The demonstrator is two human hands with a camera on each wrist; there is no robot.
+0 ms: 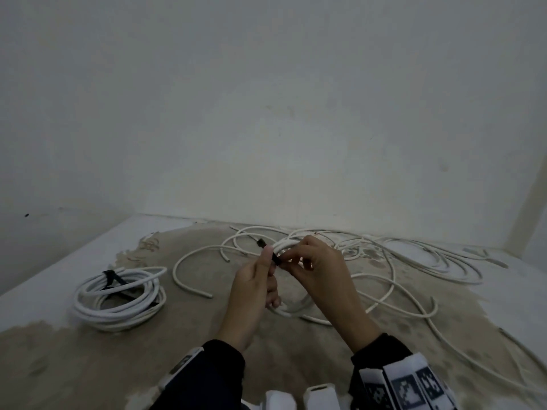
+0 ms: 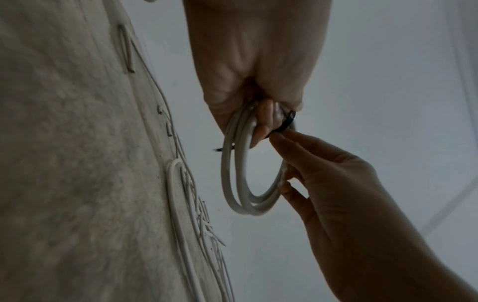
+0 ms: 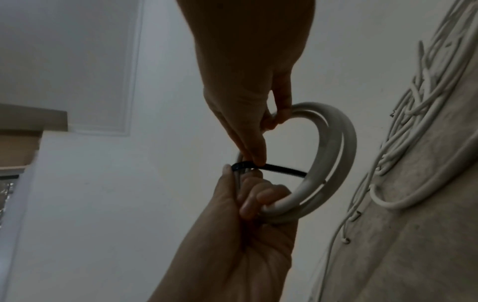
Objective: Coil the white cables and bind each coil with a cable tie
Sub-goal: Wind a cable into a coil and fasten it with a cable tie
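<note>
Loose white cables [image 1: 393, 261] sprawl over the far and right part of the floor [image 1: 74, 365], crossing one another, so a hand reaching there meets strands at every turn; a bound coil [image 1: 118, 294] lies to the left, with a curved cable piece [image 1: 189, 261] between it and the middle; the near floor on the left lies bare, as does the pale strip beyond the bound coil; the wall [image 1: 266, 113] closes the far side; both hands hold a small coil [image 2: 243, 179] above the middle, blocking that spot.
</note>
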